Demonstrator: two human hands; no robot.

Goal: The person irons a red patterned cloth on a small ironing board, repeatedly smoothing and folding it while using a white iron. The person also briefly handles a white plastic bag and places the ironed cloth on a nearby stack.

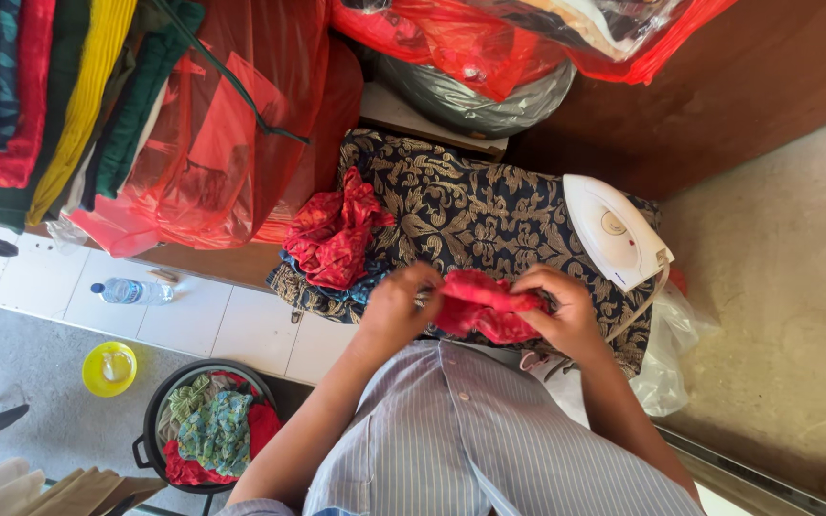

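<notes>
Seen from above, a person in a striped grey-blue shirt works a bunched piece of red cloth (480, 308) between both hands over a bench (489, 205) draped in dark fabric with a gold leaf pattern. The left hand (399, 308) has its grip closed on the cloth's left end, fingers curled over the edge; the right hand (558, 311) pinches the right end, its grip also closed on the fabric. The soft, creased cloth lies with its long axis running side to side between the two grips, just above the person's chest.

Far to the left of the left grip, folded garments (40, 86) in red, yellow and green stand stacked on edge. Below them on the white floor tiles lies a clear plastic water bottle (131, 291) with a blue cap and pale label, and near it a round yellow lid or dish (109, 369). A round black basket (205, 428) holds green, patterned and red scraps. Translucent red plastic bags (231, 124) bulge above and left of the grips. Just up and left of the left grip sits a crumpled heap of red printed fabric (336, 229). Up and right of the right grip, a smooth white electric iron (614, 229) rests on the bench, its pointed nose aimed towards the upper left.
</notes>
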